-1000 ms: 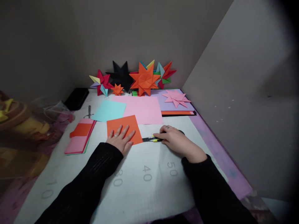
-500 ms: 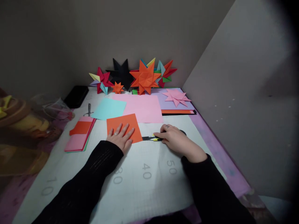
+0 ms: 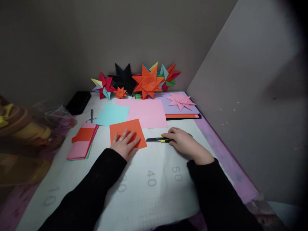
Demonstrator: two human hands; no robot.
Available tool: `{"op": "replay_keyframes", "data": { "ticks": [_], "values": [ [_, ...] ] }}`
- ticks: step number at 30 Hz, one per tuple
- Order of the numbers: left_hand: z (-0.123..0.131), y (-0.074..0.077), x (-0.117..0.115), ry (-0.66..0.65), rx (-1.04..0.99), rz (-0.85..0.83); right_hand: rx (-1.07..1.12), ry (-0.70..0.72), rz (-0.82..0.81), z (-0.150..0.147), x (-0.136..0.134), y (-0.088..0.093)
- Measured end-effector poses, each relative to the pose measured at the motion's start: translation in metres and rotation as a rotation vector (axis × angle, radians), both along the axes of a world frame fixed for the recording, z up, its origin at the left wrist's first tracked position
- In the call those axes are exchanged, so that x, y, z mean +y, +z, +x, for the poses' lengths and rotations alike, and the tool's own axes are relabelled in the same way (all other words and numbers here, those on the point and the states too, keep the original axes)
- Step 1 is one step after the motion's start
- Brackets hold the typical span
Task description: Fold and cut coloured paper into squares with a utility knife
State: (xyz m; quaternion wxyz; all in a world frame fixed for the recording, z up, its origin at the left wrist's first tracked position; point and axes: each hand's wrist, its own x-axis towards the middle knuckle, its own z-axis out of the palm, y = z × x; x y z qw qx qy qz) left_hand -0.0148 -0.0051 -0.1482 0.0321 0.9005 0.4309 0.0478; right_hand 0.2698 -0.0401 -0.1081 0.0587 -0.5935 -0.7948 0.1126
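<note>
My left hand (image 3: pixel 124 146) lies open on a square of orange paper (image 3: pixel 137 130), its fingers spread across the lower half of the sheet. To the right, my right hand (image 3: pixel 184 142) is closed over the handles of black-and-yellow scissors (image 3: pixel 154 140). Their dark blades look shut and lie low over the mat, pointing left. The tip is at the right edge of the orange paper. Most of the handles are hidden under my fingers.
Behind the orange square lie light blue paper (image 3: pixel 113 114) and pink paper (image 3: pixel 149 112). A folded paper stack (image 3: pixel 80 147) and tweezer-like metal scissors (image 3: pixel 91 116) are at left. Folded paper stars (image 3: pixel 148 81) stand against the wall. A black phone-like object (image 3: pixel 78 102) sits back left.
My right hand has drawn the scissors slightly to the right, and the blades look more level. My left hand stays on the orange paper, its fingers shifted a little.
</note>
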Motion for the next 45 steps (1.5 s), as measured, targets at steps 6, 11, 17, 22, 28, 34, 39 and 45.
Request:
{"op": "replay_keyframes", "data": {
  "ticks": [6,11,17,22,28,34,39,45],
  "values": [
    [-0.004,-0.020,-0.009,-0.273,-0.088,-0.003,-0.064,-0.157,0.101,0.001,0.005,0.000],
    [-0.002,-0.041,-0.014,-0.229,0.029,-0.023,0.095,0.236,0.051,-0.043,-0.008,0.007],
    [0.003,-0.046,-0.019,-0.185,0.108,-0.042,0.083,0.373,0.040,-0.068,-0.018,-0.002],
    [0.007,-0.046,-0.021,-0.166,0.117,-0.043,-0.044,0.292,0.064,-0.078,-0.021,-0.007],
    [-0.003,-0.029,-0.035,-0.089,0.190,-0.020,-0.203,0.210,0.136,-0.088,-0.030,-0.009],
    [-0.038,-0.006,-0.065,0.034,0.307,0.008,-0.260,0.115,0.126,-0.079,-0.031,-0.013],
    [-0.037,0.004,-0.082,0.232,0.353,0.044,-0.170,0.130,0.121,-0.074,-0.031,-0.014],
    [-0.037,0.025,-0.067,0.387,0.311,0.059,0.087,0.055,0.261,-0.026,-0.021,-0.024]
  ]
}}
